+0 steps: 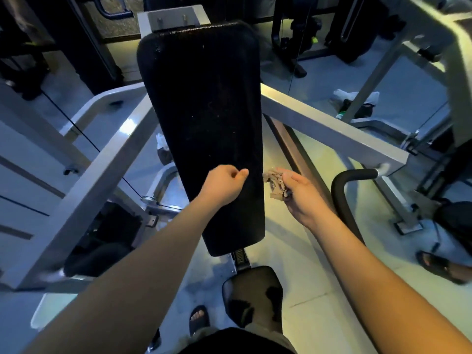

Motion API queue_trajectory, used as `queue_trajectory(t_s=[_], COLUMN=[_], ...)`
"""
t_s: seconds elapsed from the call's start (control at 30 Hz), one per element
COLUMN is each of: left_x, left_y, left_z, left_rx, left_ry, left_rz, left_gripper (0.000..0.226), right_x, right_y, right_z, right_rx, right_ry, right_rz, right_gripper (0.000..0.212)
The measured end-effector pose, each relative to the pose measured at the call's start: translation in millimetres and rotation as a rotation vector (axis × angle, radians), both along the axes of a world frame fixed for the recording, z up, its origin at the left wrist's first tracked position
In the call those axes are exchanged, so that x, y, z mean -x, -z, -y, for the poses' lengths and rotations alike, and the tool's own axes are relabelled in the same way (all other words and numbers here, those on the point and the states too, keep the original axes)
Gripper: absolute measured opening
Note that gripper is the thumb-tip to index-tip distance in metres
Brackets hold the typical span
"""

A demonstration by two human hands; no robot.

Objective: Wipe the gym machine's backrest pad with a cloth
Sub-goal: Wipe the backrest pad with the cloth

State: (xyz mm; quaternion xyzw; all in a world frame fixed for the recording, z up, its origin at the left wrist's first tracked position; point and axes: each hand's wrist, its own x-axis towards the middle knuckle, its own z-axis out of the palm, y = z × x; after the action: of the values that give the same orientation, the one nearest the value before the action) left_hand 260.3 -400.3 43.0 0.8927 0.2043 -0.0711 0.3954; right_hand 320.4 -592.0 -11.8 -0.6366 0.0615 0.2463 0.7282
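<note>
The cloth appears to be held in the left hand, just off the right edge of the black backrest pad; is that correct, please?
Not quite: the cloth is gripped by the right hand, not the left. The head view shows it just off the right edge of the black backrest pad, while the left hand is over the pad, fingers curled, with no cloth.

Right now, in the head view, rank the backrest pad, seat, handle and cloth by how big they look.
1. backrest pad, by far the largest.
2. seat, though it is nearer the camera.
3. handle, long but thin.
4. cloth, crumpled in the right hand and partly hidden, so its full size is unsure.
</note>
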Motion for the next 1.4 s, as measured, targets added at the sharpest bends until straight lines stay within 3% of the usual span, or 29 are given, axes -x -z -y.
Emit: queue_trajectory(t_s=[0.07, 0.13, 0.27, 0.33, 0.43, 0.57, 0.63, 0.7, 0.87, 0.93, 1.0, 1.07, 1.1, 1.17, 1.23, 1.3, 1.4], left_x=[16, 29, 49, 56, 66, 70, 70, 73, 99, 107, 114, 119, 120, 121, 121, 121, 122], left_y=[21, 40, 60, 64, 59, 55, 52, 48, 49, 53, 55, 59, 64, 72, 79, 83, 80], left_z=[19, 34, 47, 48, 45, 33, 22, 3, -58, -79, -96, -109, -116, -128, -139, -149, -156], left_rx=[0.168, 0.365, 0.72, 0.712, 0.702, 0.64, 0.622, 0.616, 0.675, 0.707, 0.485, 0.167, 0.065, 0.043, 0.055, 0.068, 0.114], left_ry=[-0.026, -0.095, -0.267, -0.359, -0.394, -0.364, -0.395, -0.386, -0.094, 0.02, 0.184, 0.424, 0.493, 0.448, 0.399, 0.423, 0.467], left_rz=[-0.115, -0.187, -0.092, 0.024, 0.084, 0.018, 0.013, 0.019, -0.064, -0.073, -0.007, 0.028, 0.043, 0.038, 0.051, 0.039, 0.001], left_gripper=[0.066, 0.069, 0.037, 0.028, 0.035, 0.047, 0.048, 0.05, 0.035, 0.044, 0.038, 0.026, 0.03, 0.028, 0.016, 0.022, 0.036], right_x=[16, 29, 51, 63, 75, 78, 76, 74, 84, 96, 106, 118, 124, 137, 147, 155, 166], right_y=[3, 8, 23, 26, 17, 12, 11, 9, 9, 4, 5, 10, 13, 17, 24, 27, 20], right_z=[5, 9, 9, 7, 3, -5, -12, -18, -54, -76, -90, -94, -95, -99, -104, -107, -113], right_rx=[-0.116, -0.209, -0.092, 0.051, 0.242, 0.391, 0.453, 0.431, 0.282, 0.263, 0.159, 0.111, 0.201, 0.484, 0.674, 0.698, 0.616], right_ry=[-0.026, -0.037, -0.047, -0.116, -0.29, -0.382, -0.333, -0.236, -0.107, -0.077, -0.057, -0.139, -0.246, -0.47, -0.555, -0.489, -0.337], right_rz=[-0.057, -0.111, -0.158, -0.085, 0.13, 0.379, 0.474, 0.425, 0.122, 0.074, 0.0, 0.042, 0.129, 0.303, 0.418, 0.462, 0.405], right_gripper=[0.035, 0.033, 0.026, 0.029, 0.036, 0.007, 0.012, 0.019, 0.02, 0.013, 0.028, 0.051, 0.054, 0.047, 0.033, 0.014, 0.021])
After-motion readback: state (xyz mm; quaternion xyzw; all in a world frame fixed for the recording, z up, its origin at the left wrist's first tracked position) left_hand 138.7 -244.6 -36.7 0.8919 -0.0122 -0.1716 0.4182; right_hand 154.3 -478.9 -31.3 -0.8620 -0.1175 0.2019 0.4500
